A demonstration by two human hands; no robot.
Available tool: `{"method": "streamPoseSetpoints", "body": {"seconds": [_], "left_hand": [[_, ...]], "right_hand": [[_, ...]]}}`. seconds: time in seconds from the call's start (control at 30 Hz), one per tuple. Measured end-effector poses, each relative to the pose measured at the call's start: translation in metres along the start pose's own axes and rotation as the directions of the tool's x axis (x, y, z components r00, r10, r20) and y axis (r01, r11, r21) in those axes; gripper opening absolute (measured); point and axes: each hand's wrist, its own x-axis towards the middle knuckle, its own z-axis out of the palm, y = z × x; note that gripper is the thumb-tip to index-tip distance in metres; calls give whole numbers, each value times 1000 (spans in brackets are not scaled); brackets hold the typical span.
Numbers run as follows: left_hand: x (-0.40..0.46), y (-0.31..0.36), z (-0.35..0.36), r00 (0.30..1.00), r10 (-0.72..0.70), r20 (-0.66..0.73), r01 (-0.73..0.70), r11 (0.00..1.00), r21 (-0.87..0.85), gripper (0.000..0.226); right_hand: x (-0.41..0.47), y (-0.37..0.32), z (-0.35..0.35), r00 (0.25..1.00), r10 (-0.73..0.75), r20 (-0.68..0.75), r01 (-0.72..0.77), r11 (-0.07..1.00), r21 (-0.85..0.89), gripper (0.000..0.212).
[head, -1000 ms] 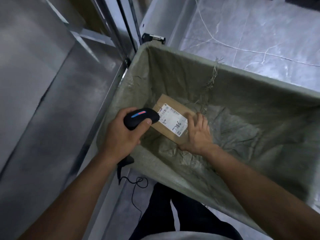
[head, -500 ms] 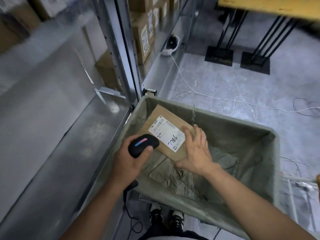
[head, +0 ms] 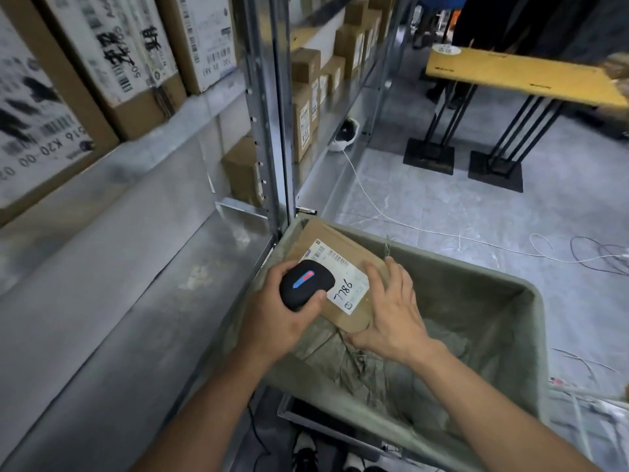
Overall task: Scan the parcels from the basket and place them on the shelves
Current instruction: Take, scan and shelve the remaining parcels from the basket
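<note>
The left hand gripped the scanner, fingers curled round its black body, thumb on its near edge. The right hand held the parcel with fingers spread flat on its top face and the thumb tucked under its near edge. The parcel was tilted up above the far left corner of the basket, just beside the shelf post, with its label (marked 7786) facing up.

The step in hand looked like the scan. To do it well, the scanner would need to draw back a little, since its head covered the label's left part and lay very near the barcodes. The right hand should keep its fingers off the label and hold the parcel steady and facing the scanner's window. Whether the scan had registered could not be told.

Against the frame 0.5 s before, the parcel and both hands had come up higher out of the basket and closer to the camera, the grips were unchanged, and the view had lifted to show more boxes on the shelves and a yellow desk.
</note>
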Motion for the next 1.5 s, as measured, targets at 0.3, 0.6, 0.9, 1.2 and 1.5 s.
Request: {"method": "streamPoseSetpoints", "body": {"seconds": [0.3,0.6,0.9,1.2,1.5], "left_hand": [[-24,22,7,997,44,-64,-43,999,10,58],[-60,28,5,979,38,-199,-35,999,19,54],[-137,9,-28,875,-138,-464,132,990,-47,54],[-221,-17,-76,673,-215,-708,214,972,-93,53],[-319,-51,-116,466,-264,-845,156,964,-215,54]], "right_hand": [[-9,15,-21,997,-69,-24,69,998,-6,140],[-17,28,-30,986,-165,-8,165,986,4,140],[-31,-18,-13,941,-337,27,331,934,134,143],[-78,-89,8,871,-487,58,461,853,242,140],[-150,-175,43,790,-588,173,533,798,280,137]]}}
